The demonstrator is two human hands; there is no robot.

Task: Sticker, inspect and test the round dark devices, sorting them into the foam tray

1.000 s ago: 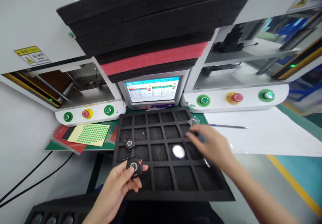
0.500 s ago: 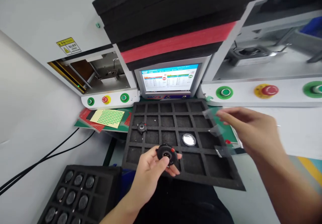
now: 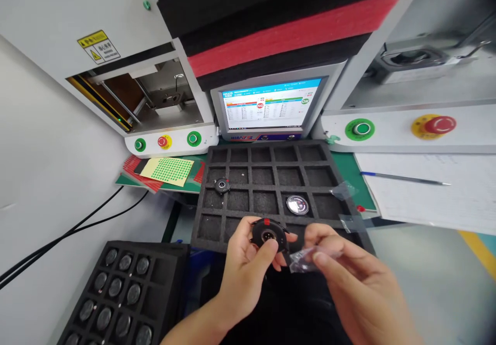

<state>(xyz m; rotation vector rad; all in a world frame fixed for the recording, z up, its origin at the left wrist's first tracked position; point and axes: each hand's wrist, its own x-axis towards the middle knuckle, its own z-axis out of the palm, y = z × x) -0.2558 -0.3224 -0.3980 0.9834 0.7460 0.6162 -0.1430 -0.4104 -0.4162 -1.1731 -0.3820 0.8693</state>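
My left hand [image 3: 250,267] is closed round a black round watch body [image 3: 268,235], its contact side up and a red mark on its rim; the thumb lies across the back. Just right of it, my right hand [image 3: 344,267] pinches a crumpled piece of clear film [image 3: 304,260]. Below and beyond both hands lies a black foam tray [image 3: 263,200] divided into compartments. A second watch body [image 3: 222,186] rests in it at the left, and a round glossy watch part [image 3: 297,205] sits in a compartment towards the right.
Clear film strips [image 3: 343,190] cling to the tray's right edge. A second foam tray [image 3: 155,293] with several round parts stands lower left. A sheet of green dot stickers [image 3: 170,170], a pen [image 3: 405,178] on papers, a monitor [image 3: 267,107] and machine buttons [image 3: 362,128] lie beyond.
My right hand has come from the tray's right edge, with a clear film piece, to beside the watch body. My left hand still holds the watch body. The camera view has shifted.
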